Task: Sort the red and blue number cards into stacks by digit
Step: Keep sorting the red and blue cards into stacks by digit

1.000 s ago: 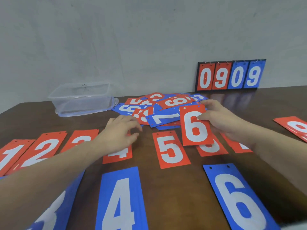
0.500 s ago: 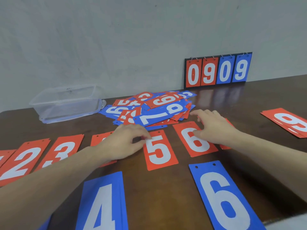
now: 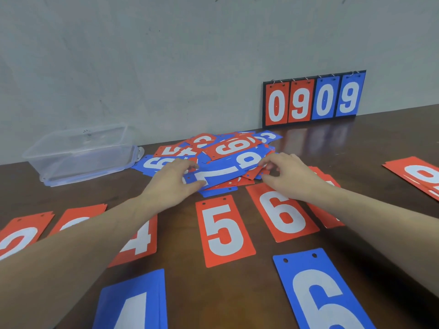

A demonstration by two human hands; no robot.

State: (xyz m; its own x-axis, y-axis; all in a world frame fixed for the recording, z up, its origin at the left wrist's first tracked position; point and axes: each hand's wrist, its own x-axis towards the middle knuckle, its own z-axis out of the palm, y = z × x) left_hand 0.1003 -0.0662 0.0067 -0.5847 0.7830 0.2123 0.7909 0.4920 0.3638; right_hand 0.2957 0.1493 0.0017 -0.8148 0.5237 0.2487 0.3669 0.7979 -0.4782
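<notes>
Both hands at the unsorted pile [image 3: 221,157], far middle of the table [image 3: 392,143].

My left hand [image 3: 173,184] pinches the blue 7 card [image 3: 213,174] on top; my right hand [image 3: 289,174], fingers curled, grips the pile's right edge (which card, can't tell). Red 5 [image 3: 224,231] and red 6 [image 3: 282,210] lie nearer me.

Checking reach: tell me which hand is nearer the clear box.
Left. The left hand is at the pile's near-left edge, right of the clear box; the right hand is farther right.
</notes>
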